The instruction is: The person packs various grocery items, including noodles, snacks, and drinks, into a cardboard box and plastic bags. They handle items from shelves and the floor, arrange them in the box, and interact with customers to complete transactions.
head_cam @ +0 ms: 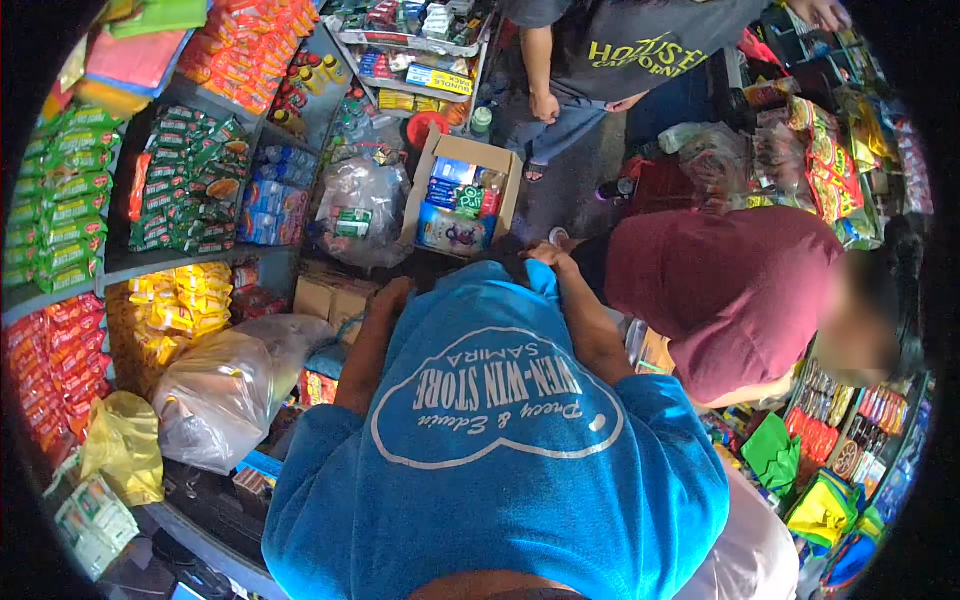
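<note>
My left hand [394,294] is beside the hem of my blue printed T-shirt [495,480]; dark shadow hides its fingertips. Across the hem, my right hand [551,256] touches the cloth with bent fingers; whether it grips the hem cannot be told. Just beyond both hands stands an open cardboard box [512,187] holding packaged goods, among them a blue pack [454,229] and a green-and-white pack [471,199]. Left of the box lies a clear plastic bag [360,202] with things inside.
Snack-filled shelves [109,262] line the left. A filled clear bag [217,390] lies near my left arm. A person in a maroon shirt [735,285] bends close at right; a person in a dark shirt [637,45] stands beyond the box. More packets [832,165] crowd the right.
</note>
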`<state>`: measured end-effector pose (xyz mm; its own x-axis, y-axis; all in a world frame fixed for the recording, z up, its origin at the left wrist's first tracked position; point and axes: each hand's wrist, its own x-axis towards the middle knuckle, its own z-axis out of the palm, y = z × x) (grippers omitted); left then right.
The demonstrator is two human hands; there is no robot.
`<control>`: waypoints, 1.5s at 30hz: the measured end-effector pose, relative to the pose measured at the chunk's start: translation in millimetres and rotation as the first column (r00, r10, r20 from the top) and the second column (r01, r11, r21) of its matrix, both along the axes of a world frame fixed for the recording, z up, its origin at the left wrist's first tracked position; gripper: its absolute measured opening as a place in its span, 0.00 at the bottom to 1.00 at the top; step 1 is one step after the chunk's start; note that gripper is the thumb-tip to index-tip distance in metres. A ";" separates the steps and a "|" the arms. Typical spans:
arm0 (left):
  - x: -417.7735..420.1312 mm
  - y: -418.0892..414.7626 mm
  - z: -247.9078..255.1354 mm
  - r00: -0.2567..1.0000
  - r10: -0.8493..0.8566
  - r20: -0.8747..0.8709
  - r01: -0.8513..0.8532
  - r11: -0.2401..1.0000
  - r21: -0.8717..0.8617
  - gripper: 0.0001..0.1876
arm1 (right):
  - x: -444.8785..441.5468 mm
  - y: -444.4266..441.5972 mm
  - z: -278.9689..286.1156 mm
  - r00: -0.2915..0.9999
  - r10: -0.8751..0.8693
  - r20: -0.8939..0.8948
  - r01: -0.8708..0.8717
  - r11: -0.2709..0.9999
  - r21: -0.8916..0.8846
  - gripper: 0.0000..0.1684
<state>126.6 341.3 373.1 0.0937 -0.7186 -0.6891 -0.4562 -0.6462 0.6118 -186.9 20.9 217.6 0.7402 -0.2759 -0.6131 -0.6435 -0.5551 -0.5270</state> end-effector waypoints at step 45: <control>13.2 -106.3 -21.3 0.999 0.032 -0.028 -0.028 0.993 0.114 0.23 | 114.7 -133.0 135.2 0.940 -0.215 -0.263 0.283 0.925 0.253 0.28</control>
<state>139.9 235.0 351.7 0.0924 -0.6326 -0.7690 -0.4183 -0.7255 0.5466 -72.1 -112.1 352.8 0.5021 -0.2231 -0.8355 -0.8617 -0.2102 -0.4618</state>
